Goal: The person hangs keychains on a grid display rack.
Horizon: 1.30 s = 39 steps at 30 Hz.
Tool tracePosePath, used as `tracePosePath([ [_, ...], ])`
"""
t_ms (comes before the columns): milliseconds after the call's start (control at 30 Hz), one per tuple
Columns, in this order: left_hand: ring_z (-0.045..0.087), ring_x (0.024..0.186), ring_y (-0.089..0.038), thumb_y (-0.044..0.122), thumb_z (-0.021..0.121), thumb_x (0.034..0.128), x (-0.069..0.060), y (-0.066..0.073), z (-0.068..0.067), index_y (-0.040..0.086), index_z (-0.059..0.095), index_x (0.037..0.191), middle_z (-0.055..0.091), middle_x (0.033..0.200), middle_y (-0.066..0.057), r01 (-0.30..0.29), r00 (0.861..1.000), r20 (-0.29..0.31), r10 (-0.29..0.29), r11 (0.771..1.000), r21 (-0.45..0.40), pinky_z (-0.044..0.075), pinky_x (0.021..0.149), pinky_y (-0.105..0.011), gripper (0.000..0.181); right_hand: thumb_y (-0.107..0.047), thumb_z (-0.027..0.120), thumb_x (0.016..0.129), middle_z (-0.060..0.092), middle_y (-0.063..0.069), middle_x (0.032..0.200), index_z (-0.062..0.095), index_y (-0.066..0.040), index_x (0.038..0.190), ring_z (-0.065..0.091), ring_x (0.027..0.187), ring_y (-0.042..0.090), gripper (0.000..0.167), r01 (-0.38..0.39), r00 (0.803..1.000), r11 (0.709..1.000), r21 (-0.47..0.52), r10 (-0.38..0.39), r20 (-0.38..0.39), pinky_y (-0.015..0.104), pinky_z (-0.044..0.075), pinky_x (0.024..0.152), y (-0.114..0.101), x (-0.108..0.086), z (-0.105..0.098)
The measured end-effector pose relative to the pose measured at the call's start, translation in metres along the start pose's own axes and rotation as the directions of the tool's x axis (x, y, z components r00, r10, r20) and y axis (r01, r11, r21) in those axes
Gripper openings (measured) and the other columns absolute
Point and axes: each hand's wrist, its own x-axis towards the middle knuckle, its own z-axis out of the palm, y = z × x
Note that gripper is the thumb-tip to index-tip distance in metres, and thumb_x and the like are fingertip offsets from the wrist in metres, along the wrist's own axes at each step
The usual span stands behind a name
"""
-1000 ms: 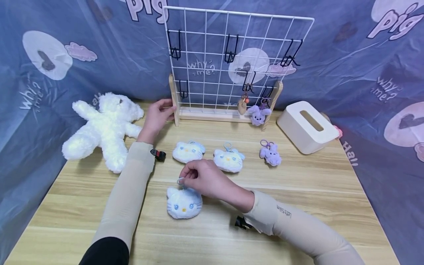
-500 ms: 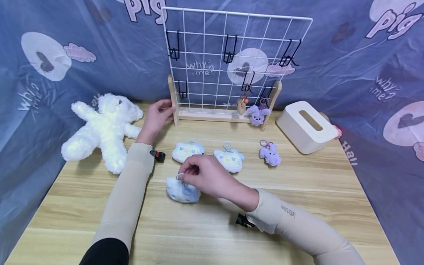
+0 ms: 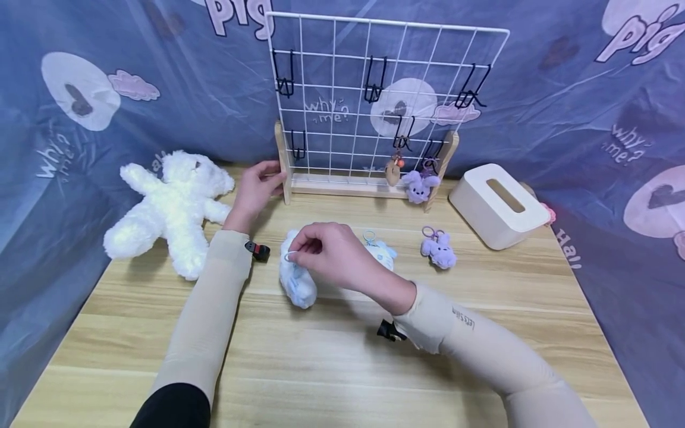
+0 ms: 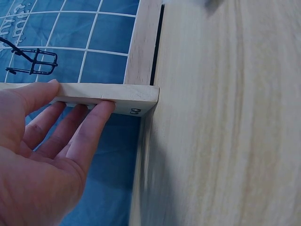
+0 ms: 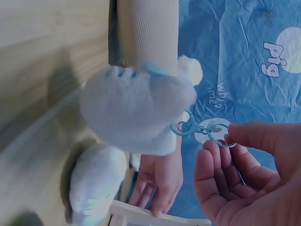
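Note:
My right hand pinches the blue key ring of a white plush kitty keychain. The plush hangs from the ring above the table, its face turned away in the head view. With thumb and fingertips on opposite faces, my left hand holds the left wooden post of a white wire grid rack. A similar plush keychain lies behind my right hand, partly covered. In the right wrist view, another white plush lies below the hanging one.
Black hooks sit on the grid. A brown charm and a purple plush keychain hang low at its right. Another purple plush lies on the table. A white bear lies left, a tissue box right.
My right hand has lifted the plush keychain off the table toward the rack, and the plush has swung round so its face no longer shows. My left hand stays on the post.

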Motion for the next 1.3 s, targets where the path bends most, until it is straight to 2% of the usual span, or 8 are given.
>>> tracePosePath([
  [300,0.07,0.138,-0.038,0.012,0.07,0.1116,0.001,0.004,0.003,-0.002,0.061,0.155,0.064,0.157,-0.027,0.005,1.0,0.006,-0.004,1.0,-0.005,0.068,0.107,-0.039,0.047,-0.019,0.082,0.103,0.079,-0.003,0.09,0.084,-0.015,0.1,0.068,0.084,0.006,0.005,-0.017,1.0,1.0,0.002,0.017,-0.024,0.02,0.058,0.078,-0.009,0.016,-0.011],
  [567,0.07,0.137,-0.04,0.012,0.071,0.1112,0.0,0.004,0.003,-0.002,0.061,0.155,0.065,0.156,-0.027,0.001,1.0,0.009,-0.001,1.0,-0.003,0.068,0.107,-0.04,0.047,-0.017,0.08,0.104,0.079,-0.001,0.094,0.085,-0.013,0.105,0.069,0.087,0.009,0.007,-0.029,0.998,1.0,0.009,0.03,-0.058,0.021,0.058,0.08,-0.01,0.033,-0.019],
  [733,0.07,0.139,-0.039,0.013,0.071,0.1111,-0.001,0.005,0.002,-0.002,0.061,0.156,0.064,0.157,-0.026,0.014,1.0,0.014,-0.014,1.0,-0.01,0.069,0.105,-0.036,0.048,-0.015,0.079,0.105,0.081,0.002,0.096,0.085,-0.012,0.106,0.07,0.089,0.011,0.008,-0.032,0.994,0.999,-0.001,0.032,-0.101,0.023,0.058,0.081,-0.007,0.045,-0.025],
  [933,0.069,0.139,-0.04,0.012,0.07,0.1116,-0.003,0.006,-0.001,-0.003,0.06,0.156,0.064,0.156,-0.026,0.01,1.0,0.016,-0.009,1.0,-0.017,0.068,0.108,-0.04,0.048,-0.014,0.078,0.106,0.082,0.004,0.099,0.085,-0.011,0.109,0.071,0.091,0.014,0.008,-0.038,0.986,0.999,0.02,0.041,-0.164,0.026,0.061,0.083,0.0,0.059,-0.031],
  [1033,0.072,0.132,-0.033,0.014,0.07,0.1118,-0.004,0.005,-0.002,-0.003,0.061,0.155,0.065,0.155,-0.026,0.008,1.0,0.01,-0.008,1.0,-0.009,0.067,0.109,-0.042,0.047,-0.016,0.078,0.106,0.082,0.005,0.1,0.085,-0.01,0.109,0.072,0.091,0.016,0.009,-0.048,0.98,0.998,0.034,0.054,-0.191,0.027,0.06,0.083,0.003,0.066,-0.032],
  [1200,0.074,0.109,-0.012,0.015,0.07,0.1119,-0.002,0.002,-0.002,-0.003,0.065,0.152,0.068,0.15,-0.026,-0.01,1.0,-0.016,0.01,1.0,-0.011,0.067,0.108,-0.043,0.044,-0.017,0.08,0.105,0.082,0.006,0.1,0.084,-0.01,0.107,0.072,0.09,0.017,0.009,-0.052,0.969,0.998,0.037,0.059,-0.241,0.027,0.059,0.081,0.009,0.076,-0.035],
  [1300,0.073,0.103,-0.006,0.014,0.071,0.1115,-0.001,0.001,-0.001,-0.003,0.066,0.151,0.068,0.149,-0.027,-0.024,0.999,-0.032,0.023,1.0,-0.02,0.069,0.105,-0.041,0.043,-0.018,0.081,0.105,0.082,0.006,0.101,0.084,-0.009,0.107,0.071,0.09,0.017,0.009,-0.058,0.963,0.998,0.04,0.066,-0.26,0.026,0.058,0.079,0.012,0.082,-0.037],
])
